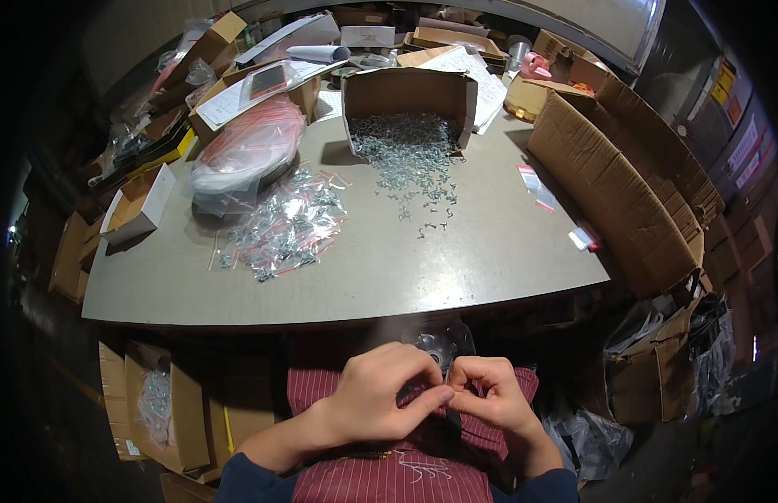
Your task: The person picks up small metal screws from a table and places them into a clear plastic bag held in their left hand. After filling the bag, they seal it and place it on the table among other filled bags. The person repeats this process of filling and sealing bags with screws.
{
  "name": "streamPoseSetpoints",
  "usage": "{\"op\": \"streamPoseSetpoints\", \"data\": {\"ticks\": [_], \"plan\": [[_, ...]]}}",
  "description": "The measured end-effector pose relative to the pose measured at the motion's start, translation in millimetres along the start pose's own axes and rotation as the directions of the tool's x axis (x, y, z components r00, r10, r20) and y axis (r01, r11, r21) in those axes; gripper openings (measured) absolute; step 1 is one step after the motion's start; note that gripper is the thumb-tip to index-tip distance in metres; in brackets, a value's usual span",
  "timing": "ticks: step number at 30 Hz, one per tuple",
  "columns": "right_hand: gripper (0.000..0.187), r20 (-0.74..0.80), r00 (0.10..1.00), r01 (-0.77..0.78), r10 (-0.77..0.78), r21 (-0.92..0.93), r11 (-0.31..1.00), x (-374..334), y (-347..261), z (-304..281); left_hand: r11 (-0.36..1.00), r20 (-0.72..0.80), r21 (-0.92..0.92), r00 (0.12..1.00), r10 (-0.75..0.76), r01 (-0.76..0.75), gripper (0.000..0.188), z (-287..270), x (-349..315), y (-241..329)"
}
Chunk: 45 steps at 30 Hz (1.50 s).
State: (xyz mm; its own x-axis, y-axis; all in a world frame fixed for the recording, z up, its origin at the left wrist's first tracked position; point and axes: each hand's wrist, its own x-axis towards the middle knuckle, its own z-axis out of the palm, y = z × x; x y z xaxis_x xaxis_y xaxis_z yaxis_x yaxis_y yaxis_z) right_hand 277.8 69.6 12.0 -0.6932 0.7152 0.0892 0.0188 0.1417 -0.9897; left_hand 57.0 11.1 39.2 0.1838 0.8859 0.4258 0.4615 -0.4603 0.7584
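Above my lap, in front of the table's near edge, my left hand (387, 390) and my right hand (492, 390) meet with thumbs and fingertips pinched together. What they pinch is too small and too covered by the fingers to make out. Just beyond the fingertips shows a clear, shiny plastic piece (449, 337) with a grey round part; whether the hands hold it I cannot tell. On the table, a cardboard box (410, 86) lies on its side, with small silver screws (414, 159) spilling out of it. Filled clear zip bags (292, 220) lie in a heap to the left.
Behind the heap sits a stack of flat zip bags (253, 151), with a phone (268, 80) on papers beyond. A small white box (139, 204) stands at the table's left. Large open cartons (619, 189) line the right edge. Below left, a carton (188, 411) stands beside my lap.
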Motion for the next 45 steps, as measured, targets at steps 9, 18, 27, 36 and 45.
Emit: {"op": "streamPoseSetpoints", "data": {"ticks": [9, 18, 27, 36, 45], "plan": [[0.023, 0.024, 0.994, -0.106, 0.103, 0.246, 0.964, -6.4, -9.2, 10.5, 0.962, 0.093, -0.216, 0.985, -0.148, 0.165, 0.009, 9.3, -11.9, -9.0], [0.019, -0.16, 0.865, 0.307, -0.475, -0.579, 0.756, -0.1, -14.9, 17.6, 0.956, -0.094, 0.269, 0.985, 0.143, -0.114, 0.015, 12.5, -10.7, 5.0], [0.015, -0.25, 0.967, 0.038, -0.05, -0.054, 0.998, -10.6, -7.2, 18.9, 0.916, 0.02, 0.243, 0.946, 0.324, -0.319, 0.043, -0.4, 0.5, -5.5], [0.023, 0.07, 0.873, 0.401, -0.484, -0.668, 0.627, -3.3, -41.0, 1.8, 0.973, 0.068, 0.093, 0.976, 0.207, -0.213, 0.042, -7.6, -6.1, -16.9], [0.017, 0.06, 0.909, 0.367, -0.412, -0.583, 0.725, 1.9, -37.4, 0.3, 0.82, 0.264, -0.473, 0.94, -0.218, 0.323, 0.039, -9.1, -13.9, -17.5]]}}
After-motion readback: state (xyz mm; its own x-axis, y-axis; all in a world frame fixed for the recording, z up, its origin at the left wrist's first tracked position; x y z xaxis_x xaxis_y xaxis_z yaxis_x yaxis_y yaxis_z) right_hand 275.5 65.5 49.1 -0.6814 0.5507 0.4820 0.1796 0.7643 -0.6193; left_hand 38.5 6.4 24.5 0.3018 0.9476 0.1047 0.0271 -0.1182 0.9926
